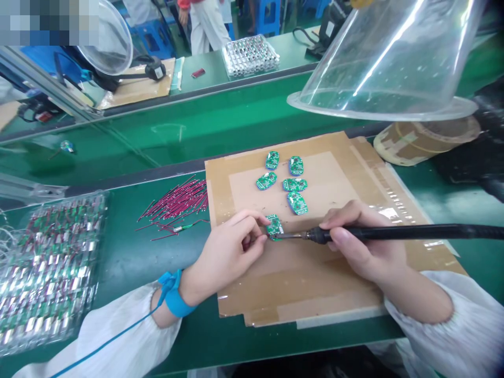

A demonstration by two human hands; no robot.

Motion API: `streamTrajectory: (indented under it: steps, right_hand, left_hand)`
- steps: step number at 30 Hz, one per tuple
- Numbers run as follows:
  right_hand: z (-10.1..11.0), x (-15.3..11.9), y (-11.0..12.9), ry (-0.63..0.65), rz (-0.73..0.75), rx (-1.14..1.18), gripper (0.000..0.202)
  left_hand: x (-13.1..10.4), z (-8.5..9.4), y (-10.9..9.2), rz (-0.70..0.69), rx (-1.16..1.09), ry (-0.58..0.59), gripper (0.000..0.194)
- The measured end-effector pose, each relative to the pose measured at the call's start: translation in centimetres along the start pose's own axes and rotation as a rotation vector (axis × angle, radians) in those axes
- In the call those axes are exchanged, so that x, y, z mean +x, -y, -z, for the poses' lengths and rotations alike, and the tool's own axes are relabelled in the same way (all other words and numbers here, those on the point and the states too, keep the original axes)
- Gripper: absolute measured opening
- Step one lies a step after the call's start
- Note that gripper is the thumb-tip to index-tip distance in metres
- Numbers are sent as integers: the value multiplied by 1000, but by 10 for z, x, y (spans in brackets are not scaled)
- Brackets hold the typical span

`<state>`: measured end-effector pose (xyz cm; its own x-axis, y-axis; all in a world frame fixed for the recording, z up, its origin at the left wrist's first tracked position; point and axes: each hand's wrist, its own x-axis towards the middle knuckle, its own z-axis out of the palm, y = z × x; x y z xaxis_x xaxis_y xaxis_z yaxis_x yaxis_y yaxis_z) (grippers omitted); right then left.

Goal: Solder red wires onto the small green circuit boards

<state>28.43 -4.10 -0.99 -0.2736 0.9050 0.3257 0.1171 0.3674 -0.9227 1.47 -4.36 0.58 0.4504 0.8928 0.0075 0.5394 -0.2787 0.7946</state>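
My right hand (362, 239) grips a soldering iron (321, 234) like a pen, its tip touching the lower edge of a small green circuit board (273, 226). Against that board's left side is my left hand (236, 244), index fingertip on the edge and thumb pinched in near the lower corner. Whatever lies in the pinch is too small or hidden to make out. A blue wrist strap (177, 299) with a cord circles my left wrist. Several more green boards, one of them this board (296, 202), lie farther back on the cardboard sheet (315, 289).
Left of the cardboard lies a pile of dark red wires (177, 199). A clear tray (47, 273) of parts stands at far left. Overhead at right hangs a clear plastic hood (386, 68), with a tape-covered round container (425, 139) below. People stand beyond the partition (236, 115).
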Motion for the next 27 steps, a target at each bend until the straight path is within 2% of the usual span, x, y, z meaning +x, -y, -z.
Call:
streamTrajectory:
  steps: [14,16,20,22,24,27]
  right_hand:
    - [0,-1,1,8,-16,-50,3]
    - [-1,0,2,-30,-7,-12,2]
    - [-3,4,3,-228,1,136,7]
    - [-5,8,4,-249,19,150,10]
    - [-7,13,6,-124,49,36,17]
    - [-14,18,10,176,104,-237,26]
  left_hand:
    - [1,0,-1,35,-37,5,14]
    - [1,1,0,31,-42,8,14]
    - [2,1,1,13,-66,8,14]
    - [5,0,1,5,-81,8,15]
    - [7,1,0,-5,-85,23,13]
    - [7,15,1,-38,-46,21,3]
